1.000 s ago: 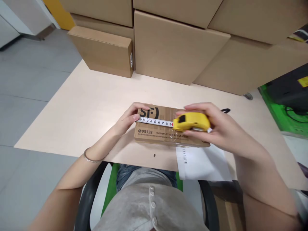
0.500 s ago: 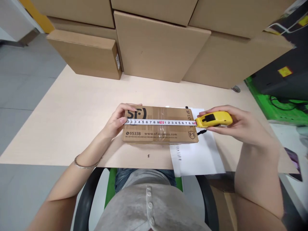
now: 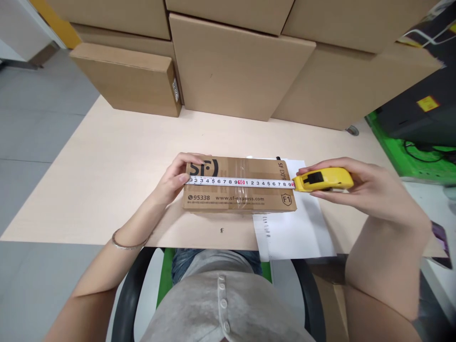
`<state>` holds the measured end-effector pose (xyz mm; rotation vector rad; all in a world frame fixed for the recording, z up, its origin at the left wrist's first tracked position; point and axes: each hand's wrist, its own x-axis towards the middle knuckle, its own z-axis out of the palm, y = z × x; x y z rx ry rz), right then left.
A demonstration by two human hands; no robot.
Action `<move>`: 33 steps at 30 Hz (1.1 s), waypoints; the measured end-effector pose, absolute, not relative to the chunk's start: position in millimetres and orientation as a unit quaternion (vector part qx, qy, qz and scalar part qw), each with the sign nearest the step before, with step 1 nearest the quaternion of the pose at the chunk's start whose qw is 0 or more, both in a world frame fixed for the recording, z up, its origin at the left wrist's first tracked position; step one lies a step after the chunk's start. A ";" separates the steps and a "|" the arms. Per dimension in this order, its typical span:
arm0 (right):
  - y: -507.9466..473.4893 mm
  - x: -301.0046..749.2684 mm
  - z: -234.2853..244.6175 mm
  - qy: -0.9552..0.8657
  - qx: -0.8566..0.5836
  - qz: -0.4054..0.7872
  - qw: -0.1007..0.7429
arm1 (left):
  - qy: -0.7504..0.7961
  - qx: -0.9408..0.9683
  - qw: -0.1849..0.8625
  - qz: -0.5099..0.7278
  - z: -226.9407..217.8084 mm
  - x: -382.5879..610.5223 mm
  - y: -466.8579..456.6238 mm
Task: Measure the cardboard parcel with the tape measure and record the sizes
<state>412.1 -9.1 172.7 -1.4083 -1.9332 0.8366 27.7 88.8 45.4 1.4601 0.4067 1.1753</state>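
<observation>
Nearest, a white sheet [image 3: 297, 232] lies on the bench [image 3: 117, 156], running under the right end of the SF box [image 3: 235, 192]. The left hand [image 3: 177, 176] curls round the box's left end, thumb at the tip of the blade [image 3: 228, 182]; the right hand [image 3: 359, 183] is wrapped around the yellow tape measure [image 3: 329, 178] at the right edge. The blade spans the length end to end (none crosses the width), not yet wound in. Cartons [image 3: 238, 66] stand behind.

There are two hands [image 3: 174, 180], one tape measure [image 3: 329, 179], one printed parcel box [image 3: 213, 204], one bracelet [image 3: 124, 247], one bench [image 3: 107, 166] and four shirt buttons [image 3: 223, 303].
</observation>
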 end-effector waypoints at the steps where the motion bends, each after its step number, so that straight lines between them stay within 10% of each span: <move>1: -8.6 408.9 174.7 -0.736 -0.521 0.310 0.301 | 0.177 0.633 0.563 0.502 45.7 26.1 88.3; 15: 55.9 314.8 148.1 -0.718 -0.422 0.372 0.410 | 0.213 0.873 0.026 0.437 83.3 3.5 -10.4; 33: 88.1 278.9 149.1 -0.783 -0.367 0.339 0.372 | 0.192 0.634 0.563 0.494 43.3 89.5 94.1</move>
